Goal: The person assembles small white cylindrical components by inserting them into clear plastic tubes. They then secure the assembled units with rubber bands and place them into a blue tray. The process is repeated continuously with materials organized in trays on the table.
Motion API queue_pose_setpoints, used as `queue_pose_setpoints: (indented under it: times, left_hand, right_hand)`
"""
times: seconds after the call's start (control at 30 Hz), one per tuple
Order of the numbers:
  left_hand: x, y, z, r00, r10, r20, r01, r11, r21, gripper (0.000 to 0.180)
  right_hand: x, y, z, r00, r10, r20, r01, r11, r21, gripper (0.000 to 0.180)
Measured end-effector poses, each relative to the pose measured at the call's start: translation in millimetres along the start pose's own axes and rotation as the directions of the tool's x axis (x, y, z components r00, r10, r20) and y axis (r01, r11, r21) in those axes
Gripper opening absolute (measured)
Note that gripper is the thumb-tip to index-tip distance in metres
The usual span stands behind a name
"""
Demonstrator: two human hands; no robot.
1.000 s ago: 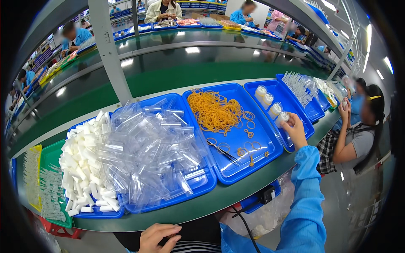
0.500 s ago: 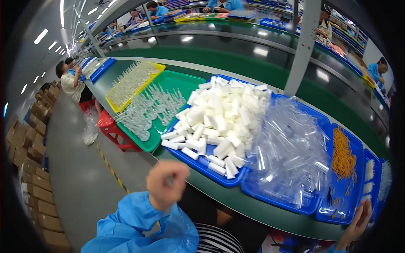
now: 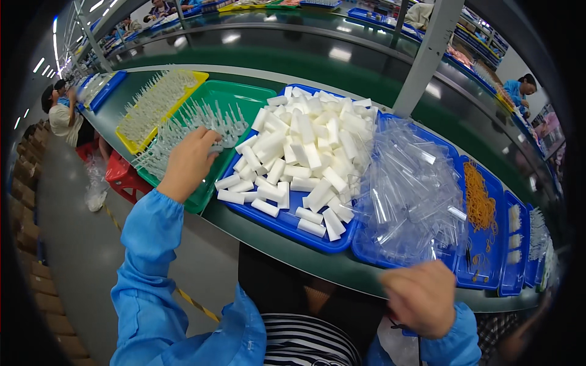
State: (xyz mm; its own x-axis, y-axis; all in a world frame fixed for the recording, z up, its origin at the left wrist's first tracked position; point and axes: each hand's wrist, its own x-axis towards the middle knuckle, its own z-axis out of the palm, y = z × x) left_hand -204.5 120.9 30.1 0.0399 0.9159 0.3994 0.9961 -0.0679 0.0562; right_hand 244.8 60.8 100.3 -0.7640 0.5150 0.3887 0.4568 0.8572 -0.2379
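My left hand (image 3: 190, 160) reaches over the green tray (image 3: 244, 91). Its thumb and fingers are closed round a translucent plastic piece (image 3: 216, 148) with a flat base. Around it in that tray stand several similar pieces (image 3: 210, 119) with thin upright stems. Lower right, in front of the bench edge, my right hand (image 3: 422, 299) is curled closed and smeared by motion; whatever it may hold cannot be made out. Nearest to it lies a heap of clear plastic tubes (image 3: 415, 189) in a blue tray (image 3: 397, 261).
White foam blocks (image 3: 311, 140) fill a blue tray mid-bench. Beyond the green tray sits a yellow tray (image 3: 198, 79) of stemmed pieces. Orange rubber bands (image 3: 479, 198) and small white parts (image 3: 514, 238) lie in trays at right. A metal post (image 3: 430, 58) rises behind; red stool (image 3: 122, 177) at left.
My left hand has moved up and forward to the green tray. My right hand has left the small-parts tray at far right and come back left, now curled closed. The view has shifted.
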Motion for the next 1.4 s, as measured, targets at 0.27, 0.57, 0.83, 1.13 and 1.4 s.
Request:
queue_pose_setpoints:
  times: [0.27,0.57,0.83,1.13,1.4]
  left_hand:
    - [-18,22,-27,0.985,-0.072,-0.157,0.038,0.976,-0.213,0.027]
    - [-89,93,-10,0.827,-0.249,-0.504,-0.151,0.765,-0.626,0.035]
    - [-135,143,-1,0.940,-0.136,-0.313,-0.204,0.513,-0.834,0.030]
    - [-143,173,-23,0.994,0.105,-0.011,-0.028,0.166,-0.986,0.032]
    - [-144,180,-25,0.989,0.134,0.064,0.033,0.222,-0.975,0.028]
  right_hand:
    - [105,4,63,0.992,-0.121,0.044,0.124,0.990,-0.066,0.025]
    - [181,11,143,0.963,-0.252,0.099,0.269,0.937,-0.224,0.024]
    - [147,-15,61,0.974,0.209,0.083,-0.223,0.860,0.460,0.027]
    - [74,-20,61,0.747,0.625,0.225,-0.454,0.233,0.860,0.028]
    - [51,-12,55,0.746,0.623,0.236,-0.525,0.331,0.785,0.024]
